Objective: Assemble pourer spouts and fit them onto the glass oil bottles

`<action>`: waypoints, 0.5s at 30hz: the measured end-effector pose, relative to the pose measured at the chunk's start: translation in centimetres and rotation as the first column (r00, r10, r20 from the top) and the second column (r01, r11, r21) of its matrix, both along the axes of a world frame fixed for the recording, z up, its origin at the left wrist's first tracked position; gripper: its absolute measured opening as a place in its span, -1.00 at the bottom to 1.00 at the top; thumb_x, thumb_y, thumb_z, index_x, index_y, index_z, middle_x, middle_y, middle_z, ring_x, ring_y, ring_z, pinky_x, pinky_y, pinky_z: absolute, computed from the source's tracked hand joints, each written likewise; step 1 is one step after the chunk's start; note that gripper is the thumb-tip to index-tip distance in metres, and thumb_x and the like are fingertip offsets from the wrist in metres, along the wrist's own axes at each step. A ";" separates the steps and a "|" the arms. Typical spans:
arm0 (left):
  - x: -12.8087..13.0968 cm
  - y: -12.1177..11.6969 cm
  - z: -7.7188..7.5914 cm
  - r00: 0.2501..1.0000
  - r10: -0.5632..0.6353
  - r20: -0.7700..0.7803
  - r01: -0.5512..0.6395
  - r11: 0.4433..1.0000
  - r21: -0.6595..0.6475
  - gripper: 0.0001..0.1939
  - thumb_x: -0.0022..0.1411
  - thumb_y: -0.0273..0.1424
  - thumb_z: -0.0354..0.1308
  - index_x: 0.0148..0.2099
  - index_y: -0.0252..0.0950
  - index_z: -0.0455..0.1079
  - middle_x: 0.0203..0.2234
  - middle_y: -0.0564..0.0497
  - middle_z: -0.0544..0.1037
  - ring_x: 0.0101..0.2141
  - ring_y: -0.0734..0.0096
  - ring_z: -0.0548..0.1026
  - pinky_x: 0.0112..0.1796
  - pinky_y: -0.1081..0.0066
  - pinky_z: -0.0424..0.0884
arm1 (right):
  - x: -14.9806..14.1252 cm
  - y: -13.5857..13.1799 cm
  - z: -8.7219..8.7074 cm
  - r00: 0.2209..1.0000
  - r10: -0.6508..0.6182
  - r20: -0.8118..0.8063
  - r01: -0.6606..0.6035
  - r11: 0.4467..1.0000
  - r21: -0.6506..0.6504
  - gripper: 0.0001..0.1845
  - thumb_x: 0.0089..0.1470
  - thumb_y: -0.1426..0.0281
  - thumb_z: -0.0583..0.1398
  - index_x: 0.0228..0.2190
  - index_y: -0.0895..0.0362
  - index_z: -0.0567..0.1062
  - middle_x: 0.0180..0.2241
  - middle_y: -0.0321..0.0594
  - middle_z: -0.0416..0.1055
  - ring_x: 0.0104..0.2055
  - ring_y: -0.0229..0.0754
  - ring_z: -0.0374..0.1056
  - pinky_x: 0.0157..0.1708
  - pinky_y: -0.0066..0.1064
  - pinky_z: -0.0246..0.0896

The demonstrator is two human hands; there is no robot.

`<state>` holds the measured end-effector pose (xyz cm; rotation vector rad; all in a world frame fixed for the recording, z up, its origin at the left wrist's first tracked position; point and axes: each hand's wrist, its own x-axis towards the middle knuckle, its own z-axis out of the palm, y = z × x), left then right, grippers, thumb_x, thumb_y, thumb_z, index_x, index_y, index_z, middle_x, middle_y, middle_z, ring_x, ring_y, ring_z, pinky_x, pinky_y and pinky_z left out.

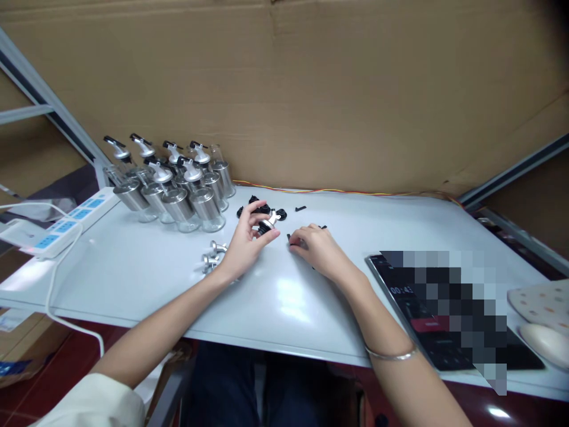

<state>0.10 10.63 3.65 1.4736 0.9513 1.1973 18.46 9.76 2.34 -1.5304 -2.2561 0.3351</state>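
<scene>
My left hand (243, 244) is closed around a silver bottle pourer spout (268, 224) with a black ribbed stopper, its tip pointing up and to the right. My right hand (320, 250) pinches a small black flap (288, 237) just above the table, to the right of the spout. More black bits show partly behind that hand. Beyond my left hand lie several black stoppers (253, 207). One loose black flap (300, 208) rests farther back. Bare silver spouts (213, 256) lie beside my left wrist, partly covered by it.
Several glass bottles with steel sleeves (178, 204), many topped with pourers, stand at the back left. A white power strip (73, 222) with a cable lies along the left edge. A tablet (400, 308) showing a timer lies right. A cardboard wall (311, 95) closes off the back.
</scene>
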 end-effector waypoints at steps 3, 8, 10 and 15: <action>0.0 0.1 -0.2 1.000 -0.026 0.015 0.027 0.998 -0.061 -0.42 0.02 -0.40 0.27 0.08 -0.19 0.16 -0.17 0.00 0.45 -0.13 0.35 0.43 -0.17 0.40 0.29 | 0.0 0.0 0.2 0.998 0.005 -0.065 -0.007 1.000 -0.026 -0.82 0.02 0.59 0.12 -0.47 0.11 0.47 -0.43 -0.19 0.48 -0.30 -0.08 0.30 -0.28 -0.28 0.13; -0.2 0.0 -0.2 0.998 -0.038 -0.047 0.038 0.999 -0.011 -0.59 0.04 -0.43 0.22 -0.03 -0.25 0.27 -0.05 -0.07 0.40 0.00 0.28 0.36 -0.05 0.33 0.26 | -0.2 -0.1 0.7 0.973 0.025 -0.231 -0.022 1.000 0.017 -0.80 -0.05 0.61 0.10 -0.46 0.12 0.46 -0.40 -0.19 0.46 -0.30 -0.12 0.33 -0.26 -0.30 0.19; -0.2 0.0 -0.2 0.998 -0.061 -0.031 0.061 0.998 -0.004 -0.61 0.07 -0.44 0.19 -0.03 -0.26 0.26 -0.03 -0.08 0.38 0.00 0.28 0.36 -0.02 0.30 0.26 | -0.3 -0.2 1.0 0.936 0.039 -0.350 -0.030 0.999 0.033 -0.82 -0.05 0.57 0.10 -0.44 0.11 0.46 -0.39 -0.20 0.45 -0.32 -0.16 0.35 -0.27 -0.32 0.22; -0.1 -0.1 -0.2 0.987 -0.096 -0.130 0.097 0.995 0.001 -0.66 0.06 -0.48 0.17 -0.06 -0.27 0.32 -0.05 -0.07 0.42 0.00 0.25 0.35 0.04 0.22 0.20 | -0.7 -0.3 1.6 0.701 0.001 -0.713 -0.038 0.999 -0.036 -0.93 -0.02 0.40 0.17 -0.41 0.11 0.45 -0.38 -0.21 0.46 -0.32 -0.18 0.41 -0.27 -0.31 0.32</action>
